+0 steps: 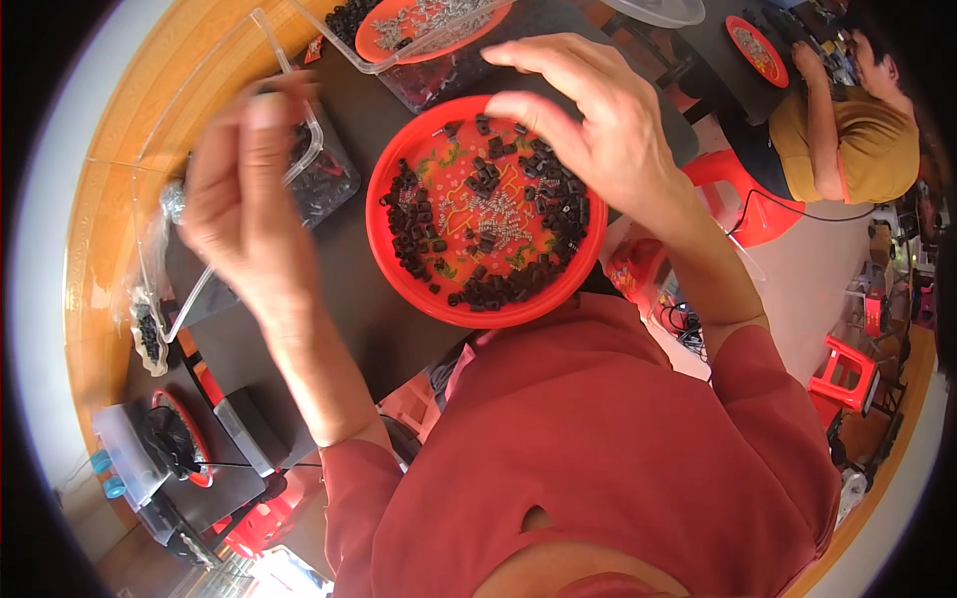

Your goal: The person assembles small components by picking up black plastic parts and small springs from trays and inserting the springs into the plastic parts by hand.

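Note:
A red round plate [495, 317] lies in front of me on the dark table. Small black plastic parts [558, 204] ring its inside, with tiny silvery metal pieces [498, 221], perhaps springs, heaped in the middle. My left hand [249, 199], smeared by motion, is raised over a clear plastic bin [317, 140] left of the plate. Its thumb and fingertips pinch a small black part [267, 90], too blurred to make out fully. Above the plate's right rim, my right hand [608, 125] has thumb and forefinger spread, with nothing visible between them.
Beyond the plate stands another clear bin [429, 85] with dark pieces, and an orange-red plate [367, 40] of silvery pieces. A person in a mustard shirt [857, 140] sits at the far right near a small red plate [743, 28]. A red stool [847, 374] stands lower right.

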The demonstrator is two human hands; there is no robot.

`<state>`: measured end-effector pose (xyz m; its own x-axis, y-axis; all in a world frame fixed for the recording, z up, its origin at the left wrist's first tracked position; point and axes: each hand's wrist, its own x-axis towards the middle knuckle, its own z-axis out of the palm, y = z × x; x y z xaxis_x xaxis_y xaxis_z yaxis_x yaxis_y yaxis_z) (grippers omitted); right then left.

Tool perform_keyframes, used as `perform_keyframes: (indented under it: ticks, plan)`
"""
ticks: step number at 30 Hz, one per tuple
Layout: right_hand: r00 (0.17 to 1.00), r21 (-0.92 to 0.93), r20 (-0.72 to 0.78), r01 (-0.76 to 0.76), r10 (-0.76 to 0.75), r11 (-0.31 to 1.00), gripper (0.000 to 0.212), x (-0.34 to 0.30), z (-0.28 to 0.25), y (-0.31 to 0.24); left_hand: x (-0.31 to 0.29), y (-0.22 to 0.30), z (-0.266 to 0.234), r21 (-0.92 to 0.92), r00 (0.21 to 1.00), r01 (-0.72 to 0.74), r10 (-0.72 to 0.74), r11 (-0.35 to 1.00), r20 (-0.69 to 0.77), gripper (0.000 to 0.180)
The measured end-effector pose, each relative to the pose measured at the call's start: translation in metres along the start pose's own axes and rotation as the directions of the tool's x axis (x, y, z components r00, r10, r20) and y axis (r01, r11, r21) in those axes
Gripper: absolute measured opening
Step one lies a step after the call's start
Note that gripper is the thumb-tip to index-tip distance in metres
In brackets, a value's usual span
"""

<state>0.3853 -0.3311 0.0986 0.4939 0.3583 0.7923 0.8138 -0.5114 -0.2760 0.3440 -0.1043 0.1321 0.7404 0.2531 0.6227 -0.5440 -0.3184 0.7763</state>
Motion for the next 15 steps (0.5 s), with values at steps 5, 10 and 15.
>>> perform_keyframes:
  ticks: [5, 10, 15]
  plan:
    - [0.938, 0.043, 0.279, -0.225, 0.205, 0.973, 0.008, -0.031, 0.032, 0.035, 0.019, 0.002, -0.054, 0.823, 0.987, -0.139, 0.140, 0.551, 0.074, 0.021]
    - [0.890, -0.029, 0.412, -0.202, 0.196, 0.979, 0.013, -0.035, 0.063, 0.041, 0.018, 0.000, -0.038, 0.809, 0.966, -0.226, 0.229, 0.543, 0.116, 0.019]
    - [0.878, -0.078, 0.475, -0.025, 0.059, 0.997, 0.022, -0.030, 0.080, 0.032, 0.004, 0.001, -0.012, 0.615, 0.960, -0.279, 0.222, 0.738, 0.169, 0.014]
